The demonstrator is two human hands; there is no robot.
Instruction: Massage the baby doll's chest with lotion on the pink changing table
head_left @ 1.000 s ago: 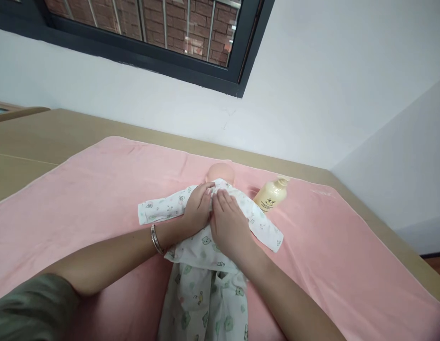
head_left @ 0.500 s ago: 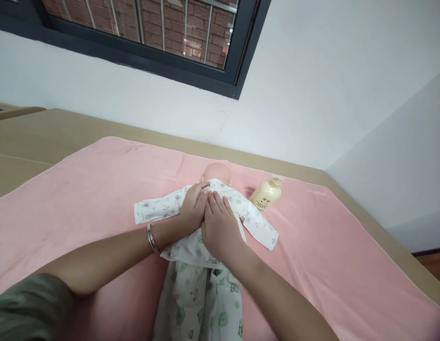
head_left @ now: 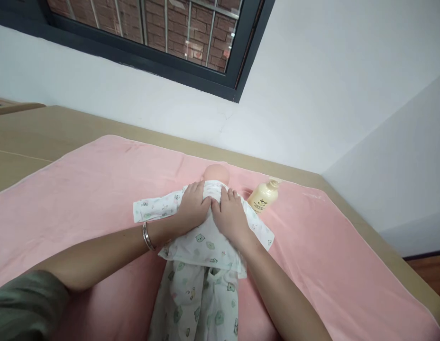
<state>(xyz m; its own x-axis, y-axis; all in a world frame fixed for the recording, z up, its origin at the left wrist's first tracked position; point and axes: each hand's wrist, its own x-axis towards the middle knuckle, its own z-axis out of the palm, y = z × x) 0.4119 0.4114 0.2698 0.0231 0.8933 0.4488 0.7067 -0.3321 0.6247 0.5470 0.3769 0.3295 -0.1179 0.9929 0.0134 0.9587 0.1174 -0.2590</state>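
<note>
White wall (head_left: pixel 294 104) with one dark-framed window (head_left: pixel 213 83) rises beyond the head of the doll (head_left: pixel 207 237), above a tan bench (head_left: pixel 35 132) spread with one pink cloth (head_left: pixel 312 246). On that cloth lies the doll, the only one, its long axis running away from the wearer: bald head pointing to the wall, trousers (head_left: pixel 191 289) to the near edge of view, the far end leaning slightly right. Two sleeves (head_left: pixel 156 208) of its printed shirt (head_left: pixel 215 246) reach out to either side.

Both hands lie flat on the doll's upper body, fingers extended toward its head: left hand (head_left: pixel 195 206) on its left part as seen here, right hand (head_left: pixel 231 213) on its right part, thumb tips nearly meeting over the middle. Half a second ago the hands are pressed together there; now their fingers are parted, a strip of shirt showing between. The doll keeps its pose.

To the right of the doll's shoulder, one cream-yellow bottle (head_left: pixel 264 196) looks tilted; whether it stands upright cannot be told. Left of the doll's waist, one silver bangle (head_left: pixel 146 237) circles the left wrist.
</note>
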